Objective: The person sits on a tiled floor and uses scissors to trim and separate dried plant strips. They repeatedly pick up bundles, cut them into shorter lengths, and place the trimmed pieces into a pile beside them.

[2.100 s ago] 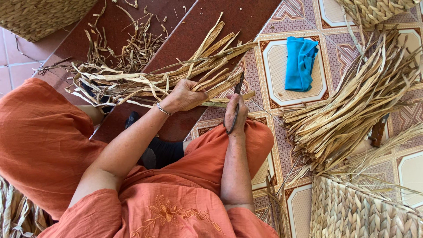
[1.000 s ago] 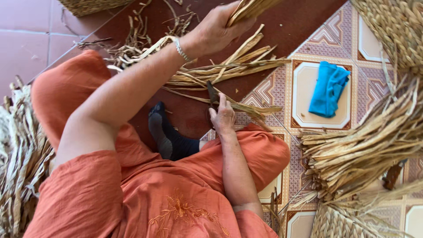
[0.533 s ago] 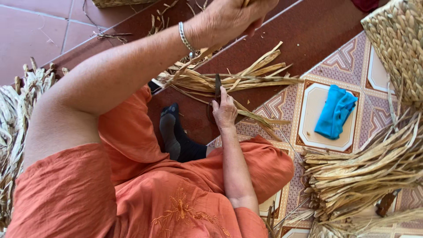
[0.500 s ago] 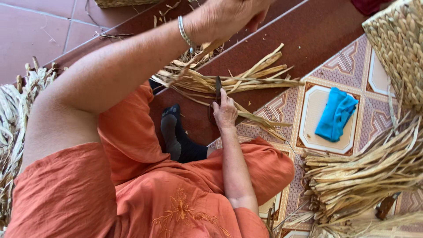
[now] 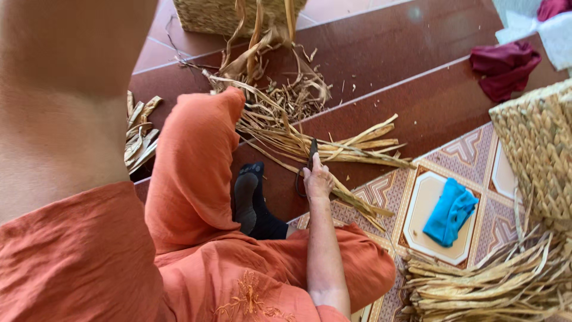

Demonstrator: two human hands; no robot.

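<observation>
**Head view: one hand gripping a blade at frame centre**

The right hand (image 5: 317,180) is closing around a dark blade (image 5: 312,150), pressing on dried leaf strips (image 5: 333,146). The left hand is lying out of frame; only its forearm (image 5: 65,89) is showing. One blue cloth (image 5: 450,211) is lying lower right, one maroon cloth (image 5: 504,68) upper right, two woven baskets (image 5: 536,143) beside.

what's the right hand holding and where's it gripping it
The right hand holds dark scissors by the handle loops, blades pointing up over the dried leaf strips. The left hand is out of view.
</observation>
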